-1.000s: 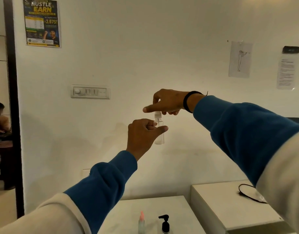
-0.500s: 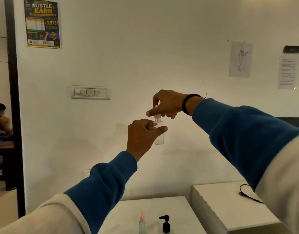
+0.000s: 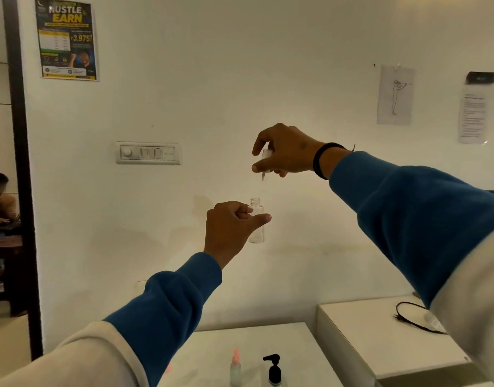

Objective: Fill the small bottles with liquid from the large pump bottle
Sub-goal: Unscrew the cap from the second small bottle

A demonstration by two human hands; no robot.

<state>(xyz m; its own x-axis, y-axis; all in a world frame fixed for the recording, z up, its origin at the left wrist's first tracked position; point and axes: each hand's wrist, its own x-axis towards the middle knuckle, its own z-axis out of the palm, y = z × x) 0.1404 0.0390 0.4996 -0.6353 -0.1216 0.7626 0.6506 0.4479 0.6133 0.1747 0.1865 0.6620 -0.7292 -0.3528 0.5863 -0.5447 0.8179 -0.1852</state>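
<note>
Lifted clear by the right hand, the spray cap hangs pinched above the small bottle, gripped between left hand fingers.

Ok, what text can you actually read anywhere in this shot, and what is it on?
"HUSTLE EARN" – poster on the wall, top left.
"3,975!" – same poster, with a currency sign in front; its smaller print is too small to read.
Printed notice at far right: text too blurred to read.
Sheet with a figure drawing: no legible words.
Bottles: no readable labels.

Clear small bottle; blue sleeves; black pump btl; cap pink, prob
</note>
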